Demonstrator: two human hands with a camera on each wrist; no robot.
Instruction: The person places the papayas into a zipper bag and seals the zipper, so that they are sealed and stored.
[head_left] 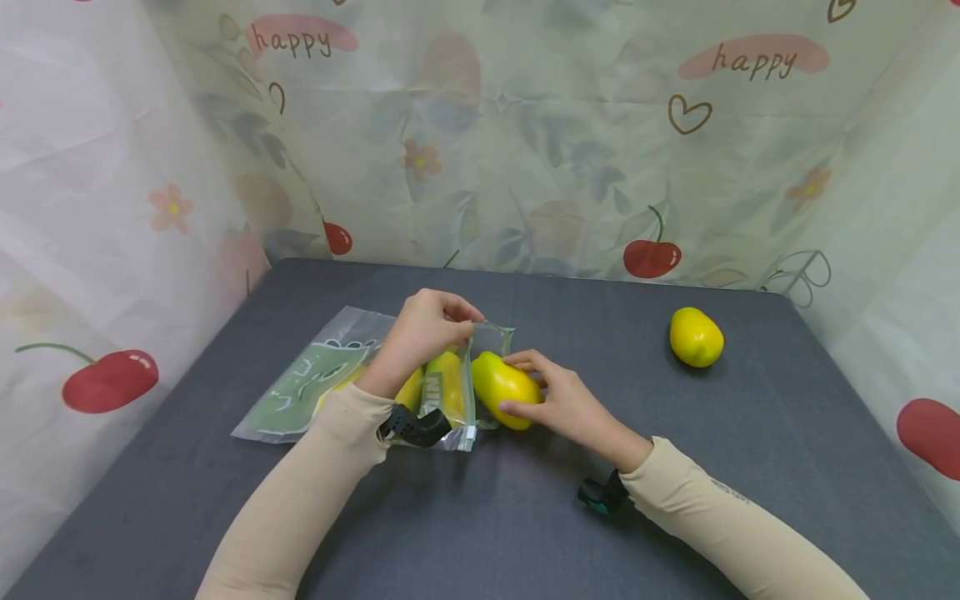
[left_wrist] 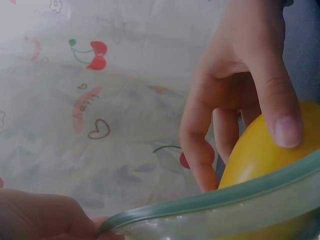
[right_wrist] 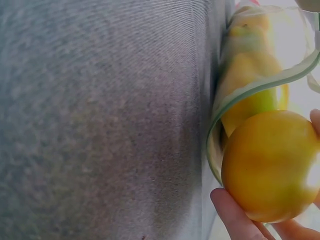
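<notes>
A clear zip bag (head_left: 300, 392) with a green print lies on the dark table, its mouth facing right. My left hand (head_left: 427, 333) pinches the upper edge of that mouth and holds it raised. Yellow mangoes (right_wrist: 252, 70) lie inside the bag, one behind another in the right wrist view. At the opening, my right hand (head_left: 562, 396) grips another yellow mango (head_left: 504, 390), thumb on the near side and fingers on the far side. In the left wrist view, the bag's green zip rim (left_wrist: 215, 197) crosses in front of this mango and hides its lower part.
One more yellow mango (head_left: 696, 337) sits alone at the back right of the table (head_left: 600, 325). A printed cloth (head_left: 510, 167) hangs behind the table's back edge and along both sides. A thin wire loop (head_left: 806, 275) shows at the back right corner.
</notes>
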